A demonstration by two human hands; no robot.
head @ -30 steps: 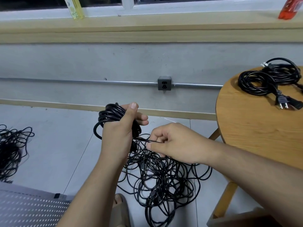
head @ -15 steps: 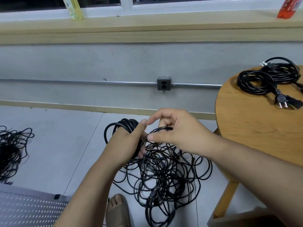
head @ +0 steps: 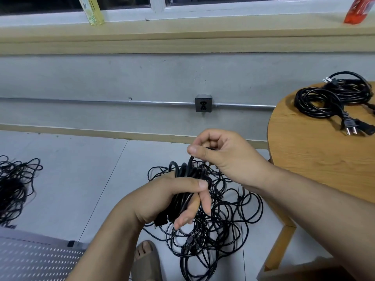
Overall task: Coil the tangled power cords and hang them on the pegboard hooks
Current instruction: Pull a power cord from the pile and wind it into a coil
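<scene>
1. the left hand (head: 172, 199) is gripping a thick bundle of loops (head: 185, 171), with the thumb lying over the top and the fingers curling under it. the right hand (head: 225, 157) is pinching one black strand just above the bundle. the two hands are staying near each other but are not touching.
2. the strand is running down into the tangled pile (head: 221, 236), which is lying on the floor (head: 81, 179) directly under the hands. a second tangle (head: 14, 185) is lying well apart at the left. coiled cords (head: 324, 98) are resting on the round desk (head: 316, 163) at the right.
3. in the pile the cord is crossing many other loops. i am judging that a quick pull is risking a tighter knot, or is lifting the whole pile with it.
4. the bundle is looking large for one hand, and the lower fingers are partly opening. while the next loop is going on, some loops are likely slipping out and the coil is falling apart.
5. what looks like a plug end (head: 161, 221) is hanging under the left palm, so it is maybe catching in the pile below.
6. a foot in a sandal (head: 146, 258) is standing just beside the pile, and stepping on a cord is stopping the pull suddenly.
7. the pegboard (head: 30, 258) is lying at the lower left. i cannot tell if hooks are sitting on it.
</scene>
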